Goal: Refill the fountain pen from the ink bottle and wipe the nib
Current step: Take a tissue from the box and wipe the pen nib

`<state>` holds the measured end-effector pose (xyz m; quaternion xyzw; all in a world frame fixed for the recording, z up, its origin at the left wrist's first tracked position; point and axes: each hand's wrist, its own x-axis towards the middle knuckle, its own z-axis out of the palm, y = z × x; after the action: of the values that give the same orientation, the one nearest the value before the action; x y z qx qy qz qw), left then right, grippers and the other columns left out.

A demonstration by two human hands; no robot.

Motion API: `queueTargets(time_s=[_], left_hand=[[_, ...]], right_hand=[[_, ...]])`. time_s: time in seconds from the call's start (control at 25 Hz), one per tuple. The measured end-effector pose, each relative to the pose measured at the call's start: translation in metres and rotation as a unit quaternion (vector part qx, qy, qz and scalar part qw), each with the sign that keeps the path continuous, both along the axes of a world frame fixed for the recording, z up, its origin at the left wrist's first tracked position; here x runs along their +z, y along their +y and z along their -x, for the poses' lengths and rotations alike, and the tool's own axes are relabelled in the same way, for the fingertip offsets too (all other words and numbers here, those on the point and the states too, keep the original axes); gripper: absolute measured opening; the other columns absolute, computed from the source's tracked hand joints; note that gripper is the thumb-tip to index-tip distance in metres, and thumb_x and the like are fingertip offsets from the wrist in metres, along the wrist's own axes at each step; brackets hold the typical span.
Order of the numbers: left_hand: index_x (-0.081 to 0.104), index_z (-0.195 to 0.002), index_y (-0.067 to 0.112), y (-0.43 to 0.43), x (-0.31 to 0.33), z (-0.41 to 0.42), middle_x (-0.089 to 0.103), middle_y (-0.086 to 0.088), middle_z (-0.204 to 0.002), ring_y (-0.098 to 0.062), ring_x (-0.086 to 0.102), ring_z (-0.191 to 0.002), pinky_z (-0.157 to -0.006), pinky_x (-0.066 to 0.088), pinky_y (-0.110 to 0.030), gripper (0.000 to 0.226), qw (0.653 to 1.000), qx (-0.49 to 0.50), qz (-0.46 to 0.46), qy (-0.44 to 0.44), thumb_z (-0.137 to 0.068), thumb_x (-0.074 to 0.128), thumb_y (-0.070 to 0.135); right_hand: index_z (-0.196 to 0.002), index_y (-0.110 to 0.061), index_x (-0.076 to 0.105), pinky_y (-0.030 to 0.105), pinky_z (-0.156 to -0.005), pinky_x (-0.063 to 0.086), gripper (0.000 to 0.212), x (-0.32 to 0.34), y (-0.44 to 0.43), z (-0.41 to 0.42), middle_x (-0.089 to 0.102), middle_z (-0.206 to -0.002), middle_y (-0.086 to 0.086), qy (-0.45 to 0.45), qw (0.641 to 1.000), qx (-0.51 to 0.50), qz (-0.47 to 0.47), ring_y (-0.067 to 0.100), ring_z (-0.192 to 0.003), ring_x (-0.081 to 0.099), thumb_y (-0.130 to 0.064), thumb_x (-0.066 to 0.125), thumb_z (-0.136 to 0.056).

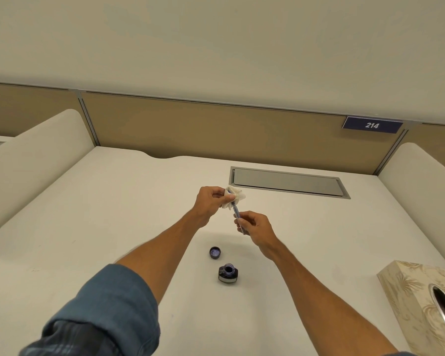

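Stood at the wiping step, by the look of it: pinched a crumpled tissue (238, 195) around the nib end of the fountain pen (236, 210) with the curled fingers of the left hand (211, 201), and gripped the barrel between curled fingers and thumb of the right hand (254, 226). Held both above the desk (113, 227), beyond the uncapped ink bottle (228, 273) and the loose cap (214, 252) near it. Probably called next for drawing the nib out through the tissue, checking it for ink, then capping the bottle.

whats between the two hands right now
In the head view, the pen spans the gap: the right hand pinches its back end, and its front end sits in the tissue that the left hand grips.
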<state>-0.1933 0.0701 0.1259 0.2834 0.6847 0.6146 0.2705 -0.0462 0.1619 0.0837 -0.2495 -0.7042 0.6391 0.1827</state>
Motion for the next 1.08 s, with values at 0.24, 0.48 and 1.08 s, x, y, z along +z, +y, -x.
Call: queueTargets(time_s=[0.24, 0.48, 1.08], left_hand=[[0.071, -0.096, -0.006, 0.002, -0.002, 0.000, 0.069, -0.011, -0.080, -0.013, 0.061, -0.067, -0.059, 0.049, -0.015, 0.022, 1.000, 0.003, 0.001, 0.000, -0.081, 0.076, 0.010], [0.071, -0.100, -0.006, 0.003, -0.003, 0.001, 0.070, -0.013, -0.087, -0.013, 0.062, -0.071, -0.059, 0.050, -0.015, 0.026, 1.000, 0.010, 0.005, 0.008, -0.081, 0.076, 0.011], [0.070, -0.102, -0.009, 0.001, -0.002, 0.003, 0.070, -0.012, -0.088, -0.013, 0.061, -0.070, -0.057, 0.048, -0.013, 0.029, 1.000, 0.001, 0.012, 0.007, -0.082, 0.075, 0.012]], right_hand=[[-0.104, -0.005, 0.059, 0.036, -0.076, 0.054, 0.022, 0.005, -0.002, -0.002, 0.074, -0.094, 0.014, 0.007, 1.000, -0.013, 0.018, 0.023, -0.079, 0.067, -0.005, 0.069, -0.085], [-0.111, -0.003, 0.067, 0.039, -0.083, 0.057, 0.020, 0.000, 0.000, 0.001, 0.063, -0.090, 0.003, -0.008, 1.000, -0.005, 0.012, 0.019, -0.075, 0.058, -0.005, 0.058, -0.093], [-0.102, -0.006, 0.068, 0.029, -0.064, 0.055, 0.025, 0.007, 0.000, 0.003, 0.065, -0.077, 0.003, -0.009, 1.000, -0.015, -0.020, 0.020, -0.069, 0.061, -0.004, 0.076, -0.078]])
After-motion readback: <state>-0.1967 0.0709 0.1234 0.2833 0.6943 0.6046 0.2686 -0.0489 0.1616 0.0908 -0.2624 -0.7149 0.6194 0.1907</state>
